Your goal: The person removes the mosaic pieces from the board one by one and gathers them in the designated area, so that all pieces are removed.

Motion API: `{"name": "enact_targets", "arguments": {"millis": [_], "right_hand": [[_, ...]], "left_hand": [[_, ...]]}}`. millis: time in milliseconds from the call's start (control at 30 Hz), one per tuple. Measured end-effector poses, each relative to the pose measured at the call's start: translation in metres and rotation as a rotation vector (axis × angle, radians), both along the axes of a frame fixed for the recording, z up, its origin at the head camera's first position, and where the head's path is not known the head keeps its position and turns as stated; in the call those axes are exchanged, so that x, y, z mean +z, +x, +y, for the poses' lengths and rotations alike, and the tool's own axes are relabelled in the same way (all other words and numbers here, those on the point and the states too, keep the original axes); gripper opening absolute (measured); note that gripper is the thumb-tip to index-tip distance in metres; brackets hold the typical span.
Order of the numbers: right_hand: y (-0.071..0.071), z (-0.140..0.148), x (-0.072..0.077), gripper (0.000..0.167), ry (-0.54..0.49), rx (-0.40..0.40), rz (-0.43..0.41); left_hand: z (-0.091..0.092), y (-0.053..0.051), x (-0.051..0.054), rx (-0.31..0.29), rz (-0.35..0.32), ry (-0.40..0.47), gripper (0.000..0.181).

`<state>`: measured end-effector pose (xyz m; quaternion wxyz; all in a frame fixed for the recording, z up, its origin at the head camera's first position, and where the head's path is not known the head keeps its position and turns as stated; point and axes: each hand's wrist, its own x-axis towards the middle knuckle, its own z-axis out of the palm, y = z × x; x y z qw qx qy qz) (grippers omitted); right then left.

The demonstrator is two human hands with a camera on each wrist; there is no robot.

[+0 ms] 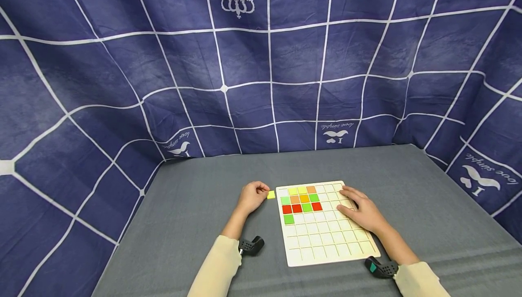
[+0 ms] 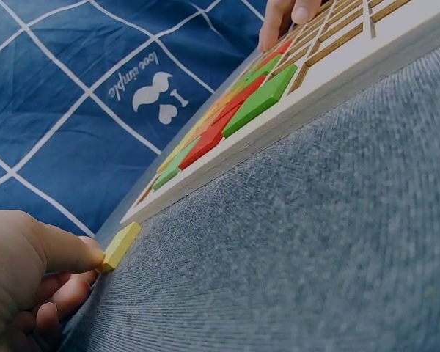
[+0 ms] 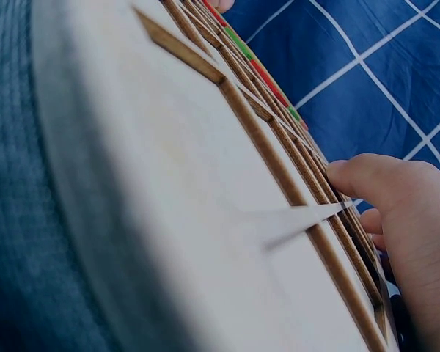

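My left hand (image 1: pixel 251 197) pinches a yellow square tile (image 1: pixel 271 195) between thumb and fingers, just left of the board's far left corner. Seen from the left wrist, the yellow tile (image 2: pixel 122 246) is tilted at the fingertips, close to the grey cloth. The pale wooden board (image 1: pixel 314 254) has a grid of square recesses. Yellow, orange, green and red tiles fill part of its far left area, including a green tile (image 1: pixel 289 219) in the fourth row. The corner recess (image 1: pixel 284 193) is bare. My right hand (image 1: pixel 363 211) rests on the board's right side, fingers loosely spread.
Grey cloth (image 1: pixel 195 197) covers the table under the board. A blue curtain with white lines (image 1: pixel 253 102) hangs behind the table and along both sides. Black wrist devices (image 1: pixel 251 245) sit on both forearms.
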<state>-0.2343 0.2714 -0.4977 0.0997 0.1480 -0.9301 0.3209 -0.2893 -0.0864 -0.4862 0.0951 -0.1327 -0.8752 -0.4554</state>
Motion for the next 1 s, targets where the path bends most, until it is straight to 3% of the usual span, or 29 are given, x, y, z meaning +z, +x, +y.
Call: {"name": "enact_targets", "arguments": {"millis": [233, 467, 1000], "right_hand": [[0.002, 0.0, 0.002, 0.058, 0.005, -0.012, -0.006], [0.003, -0.001, 0.003, 0.057, 0.004, -0.014, -0.005], [0.001, 0.0, 0.0, 0.057, -0.001, -0.008, -0.001]], "left_hand": [[0.002, 0.0, 0.001, 0.02, 0.013, -0.012, 0.004], [0.009, -0.001, 0.008, 0.041, -0.03, -0.007, 0.006], [0.034, -0.003, 0.019, -0.047, -0.033, 0.012, 0.003]]}}
